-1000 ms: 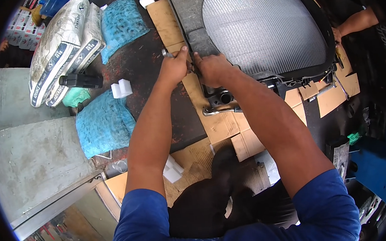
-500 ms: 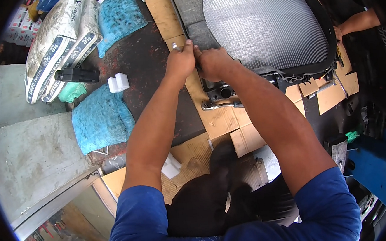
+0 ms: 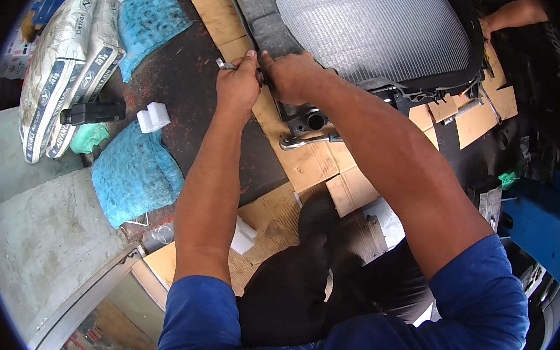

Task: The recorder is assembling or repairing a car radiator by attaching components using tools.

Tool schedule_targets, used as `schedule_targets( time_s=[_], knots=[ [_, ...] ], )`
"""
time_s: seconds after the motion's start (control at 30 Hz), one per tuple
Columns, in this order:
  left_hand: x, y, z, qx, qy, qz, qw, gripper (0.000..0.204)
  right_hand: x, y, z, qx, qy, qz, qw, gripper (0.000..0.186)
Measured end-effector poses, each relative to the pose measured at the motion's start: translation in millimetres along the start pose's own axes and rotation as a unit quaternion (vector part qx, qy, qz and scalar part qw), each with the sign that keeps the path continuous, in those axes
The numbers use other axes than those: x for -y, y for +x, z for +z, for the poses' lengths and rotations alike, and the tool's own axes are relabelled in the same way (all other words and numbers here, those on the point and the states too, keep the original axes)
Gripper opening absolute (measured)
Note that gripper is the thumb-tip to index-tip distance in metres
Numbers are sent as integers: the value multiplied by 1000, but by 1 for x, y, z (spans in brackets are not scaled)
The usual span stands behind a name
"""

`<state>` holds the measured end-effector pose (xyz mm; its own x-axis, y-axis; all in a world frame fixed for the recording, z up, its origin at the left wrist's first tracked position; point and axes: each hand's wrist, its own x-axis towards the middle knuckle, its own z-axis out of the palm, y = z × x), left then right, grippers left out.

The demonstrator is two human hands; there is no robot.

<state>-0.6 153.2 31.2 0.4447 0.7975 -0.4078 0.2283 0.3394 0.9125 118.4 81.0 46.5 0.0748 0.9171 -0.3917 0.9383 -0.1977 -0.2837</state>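
A large unit with a dark plastic shroud (image 3: 268,28) round a silver finned core (image 3: 370,23) lies on cardboard (image 3: 319,165). My left hand (image 3: 238,83) grips a metal tool (image 3: 222,63), probably a wrench, at the shroud's left edge. My right hand (image 3: 292,78) is beside it on that edge with fingers bent; what they grip is hidden. Below my hands, a ratchet (image 3: 290,142) rests on the cardboard by the unit's near corner, partly under my right forearm.
Cement sacks (image 3: 55,74), two blue pillow-like bags (image 3: 136,180), a black bottle (image 3: 91,113) and white foam blocks (image 3: 152,117) lie left. A co-worker's hand (image 3: 485,27) touches the unit's right side. Loose tools (image 3: 485,106) lie right. A blue metal object (image 3: 546,220) is at lower right.
The view has shifted, so the unit and bags appear higher and further left. My hands remain at the shroud's left edge, with small movements around the tool.
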Motion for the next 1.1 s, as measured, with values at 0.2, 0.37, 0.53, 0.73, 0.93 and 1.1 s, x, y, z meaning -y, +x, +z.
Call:
schedule_targets(
  time_s=[0.2, 0.37, 0.53, 0.73, 0.93, 1.1],
  knots=[
    [10, -3, 1, -2, 33, 44, 998, 31, -2, -1, -1, 5, 4, 5, 1000, 77],
    [20, -4, -4, 12, 65, 100, 993, 30, -1, 2, 2, 0, 5, 3, 1000, 78],
    [26, -11, -3, -3, 97, 168, 981, 34, -1, 2, 3, -3, 5, 3, 1000, 77],
    [26, -18, -1, 7, 115, 202, 973, 32, -4, 3, 6, -13, 5, -2, 1000, 74],
    [32, -17, -4, 20, 120, 246, 962, 31, -5, 6, 9, -31, 2, -5, 1000, 71],
    [35, -24, -10, 28, 146, 287, 946, 31, 0, -1, 5, -21, 4, -7, 1000, 70]
  ],
)
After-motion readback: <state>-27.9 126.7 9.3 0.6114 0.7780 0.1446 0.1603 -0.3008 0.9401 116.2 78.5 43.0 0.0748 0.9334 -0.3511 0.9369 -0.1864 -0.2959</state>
